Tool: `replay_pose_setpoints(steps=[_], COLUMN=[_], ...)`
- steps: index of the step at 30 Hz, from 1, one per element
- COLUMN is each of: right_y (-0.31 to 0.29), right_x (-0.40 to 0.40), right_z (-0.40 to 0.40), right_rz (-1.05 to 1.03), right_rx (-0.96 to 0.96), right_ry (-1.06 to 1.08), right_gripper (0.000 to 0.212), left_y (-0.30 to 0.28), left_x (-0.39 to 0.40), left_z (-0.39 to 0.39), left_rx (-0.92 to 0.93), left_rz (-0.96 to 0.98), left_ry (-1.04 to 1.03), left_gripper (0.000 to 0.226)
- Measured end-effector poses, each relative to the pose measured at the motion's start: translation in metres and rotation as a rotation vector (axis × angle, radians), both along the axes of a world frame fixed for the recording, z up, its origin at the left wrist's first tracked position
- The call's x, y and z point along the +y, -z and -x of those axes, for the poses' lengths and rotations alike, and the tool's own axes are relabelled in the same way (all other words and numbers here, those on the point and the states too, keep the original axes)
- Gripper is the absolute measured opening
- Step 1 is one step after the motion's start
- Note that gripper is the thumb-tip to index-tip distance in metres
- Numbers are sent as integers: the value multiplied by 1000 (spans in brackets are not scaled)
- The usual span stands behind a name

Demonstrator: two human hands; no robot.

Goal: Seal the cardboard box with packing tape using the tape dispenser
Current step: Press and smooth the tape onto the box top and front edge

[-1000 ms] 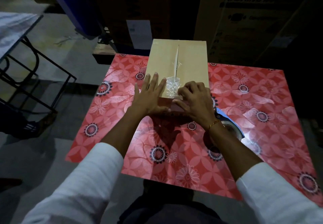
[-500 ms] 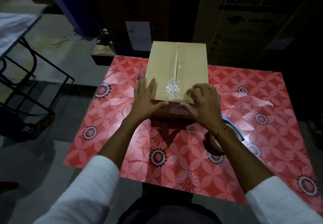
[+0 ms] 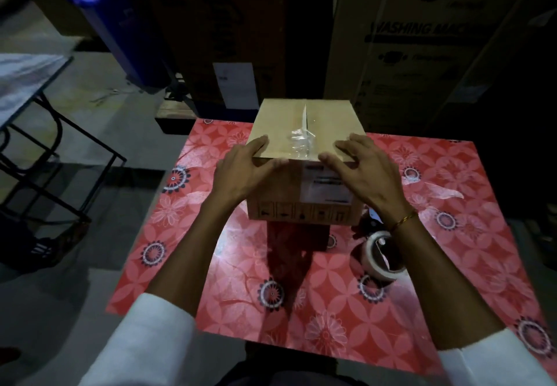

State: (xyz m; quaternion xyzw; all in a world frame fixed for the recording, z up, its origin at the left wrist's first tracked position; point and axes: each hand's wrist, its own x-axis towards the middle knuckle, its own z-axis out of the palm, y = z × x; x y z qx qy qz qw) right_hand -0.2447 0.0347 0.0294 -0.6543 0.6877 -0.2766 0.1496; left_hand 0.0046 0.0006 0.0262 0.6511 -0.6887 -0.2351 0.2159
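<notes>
A brown cardboard box [image 3: 289, 120] stands on the red flowered table [image 3: 452, 204], its top flaps closed along a centre seam. A crumpled strip of clear tape [image 3: 300, 141] sticks to the near end of that seam. A white label is on the box's near face. My left hand [image 3: 241, 171] grips the near left top corner, fingers on top and thumb on the near face. My right hand [image 3: 364, 171] lies with spread fingers over the near right top corner. The tape dispenser [image 3: 381, 254], holding a clear tape roll, lies on the table under my right wrist.
Large cartons, one marked washing machine [image 3: 422, 54], stand close behind the table. A blue bin [image 3: 111, 23] leans at the back left. A black metal-framed table [image 3: 36, 132] is to the left, over grey floor.
My hands have slid from the taped seam outward to the box's near corners. The box's near face with its label has come into view, and more of the dispenser shows.
</notes>
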Motion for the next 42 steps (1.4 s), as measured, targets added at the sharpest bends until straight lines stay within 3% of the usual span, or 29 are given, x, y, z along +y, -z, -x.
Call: replay_pose_setpoints(steps=[5, 15, 19, 22, 26, 31, 38, 42], right_y=[-36, -52, -55, -58, -61, -64, -65, -61], right_x=[-6, -13, -16, -15, -13, -16, -18, -16], right_z=[-3, 3, -2, -8, -10, -7, -9, -15], right_rz=[23, -144, -91, -82, -90, -112, -106, -101], right_rx=[162, 190, 243, 273, 273, 265, 280, 338], right_ry=[49, -77, -39, -23, -23, -37, -13, 10], right_gripper=[75, 100, 81, 75, 74, 74, 78, 74], left_y=[-29, -44, -50, -55, -58, -58, -59, -61], left_x=[-10, -22, -23, -18, -10, -17, -22, -26], left_z=[4, 4, 7, 17, 31, 20, 9, 8], left_rx=[-108, -173, -165, -222, -324, -371, -389, -389], left_rz=[33, -8, -9, -15, 5, 4, -58, -60], left_ry=[74, 90, 99, 53, -8, 78, 190, 200], left_gripper=[87, 80, 83, 98, 100, 92, 113, 102])
